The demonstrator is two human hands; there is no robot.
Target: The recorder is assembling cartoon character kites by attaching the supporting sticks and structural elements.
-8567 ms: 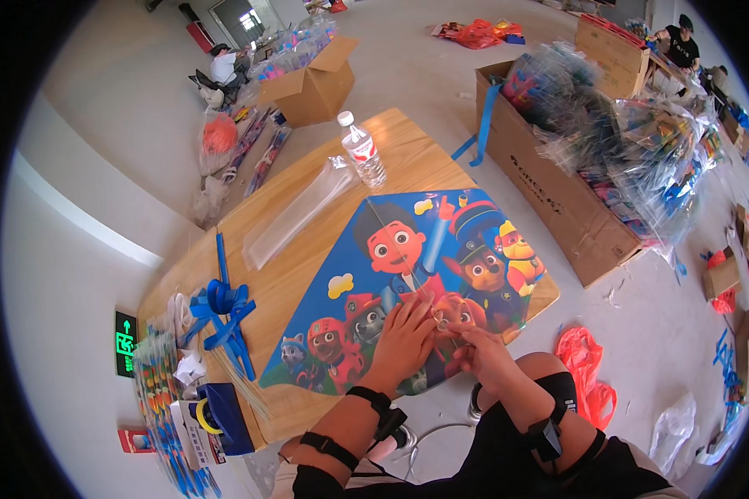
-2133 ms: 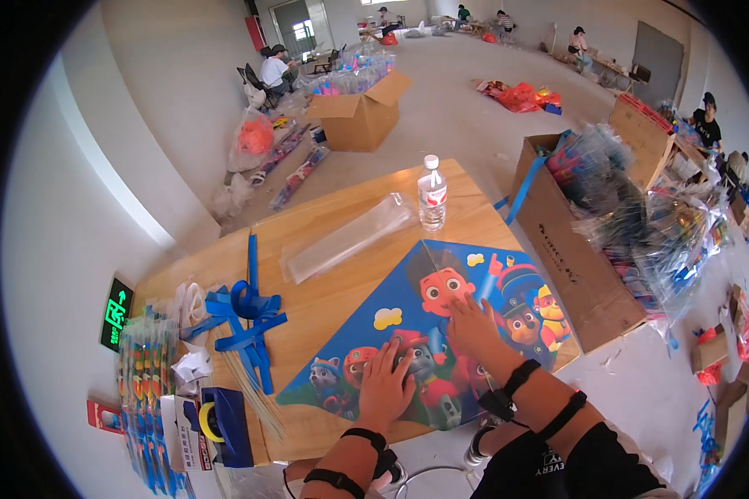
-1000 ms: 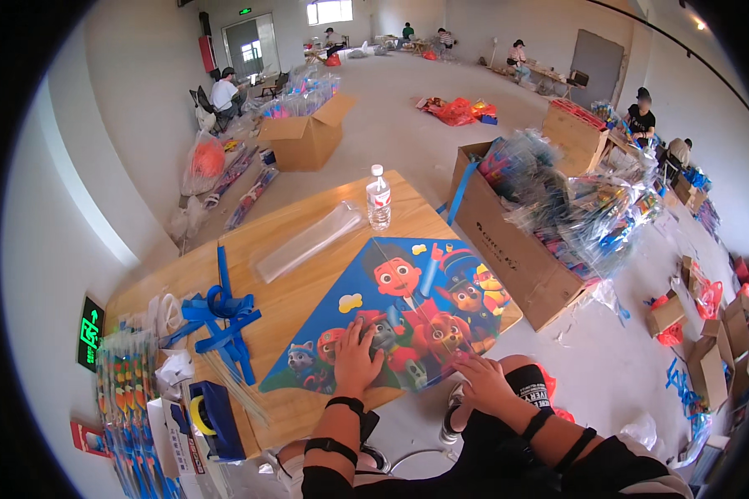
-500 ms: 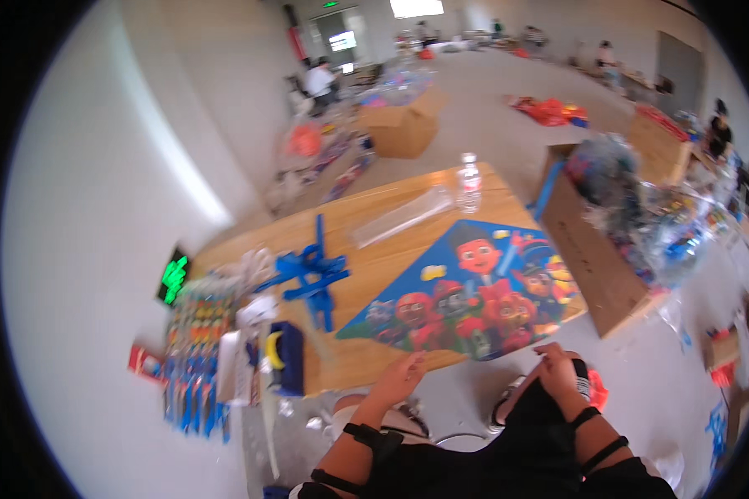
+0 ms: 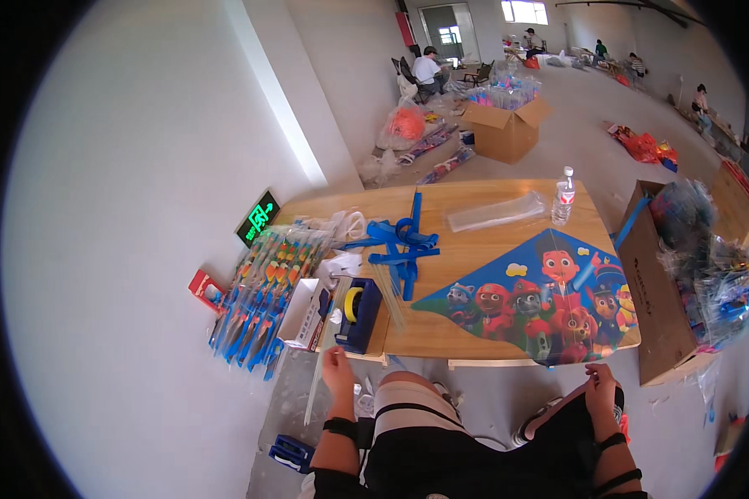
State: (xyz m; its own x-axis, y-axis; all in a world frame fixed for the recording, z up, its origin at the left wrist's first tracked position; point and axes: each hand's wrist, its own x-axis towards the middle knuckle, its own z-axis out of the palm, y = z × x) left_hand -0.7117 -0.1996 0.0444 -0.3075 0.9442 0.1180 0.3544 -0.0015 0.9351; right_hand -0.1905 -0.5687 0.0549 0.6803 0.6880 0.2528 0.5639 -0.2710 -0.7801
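My left hand [image 5: 338,373] is just off the table's near edge, beside a bundle of thin pale rods [image 5: 314,389] that overhangs it. Its fingers are loosely bent, with nothing visible in them; whether they touch the rods is unclear. By the near corner of a blue kite sail [image 5: 508,303] printed with cartoon figures hangs my right hand [image 5: 601,391], fingers loosely curled and apart, holding nothing I can see. The sail lies flat on the wooden table [image 5: 466,179]. Close to my left hand stand a dark blue tape dispenser [image 5: 364,320] with yellow tape and a white box [image 5: 302,309].
Blue strips [image 5: 401,249], a clear plastic sleeve [image 5: 498,212] and a water bottle [image 5: 563,200] rest on the table. Packed kites [image 5: 266,283] overhang its left end. A carton [image 5: 653,291] of plastic-wrapped goods stands right. Another dispenser [image 5: 291,452] is below. Several people sit farther off.
The view has swung left. My left hand has moved left, from the kite sail's near edge to the rods by the tape dispenser. My right hand stays near the sail's corner.
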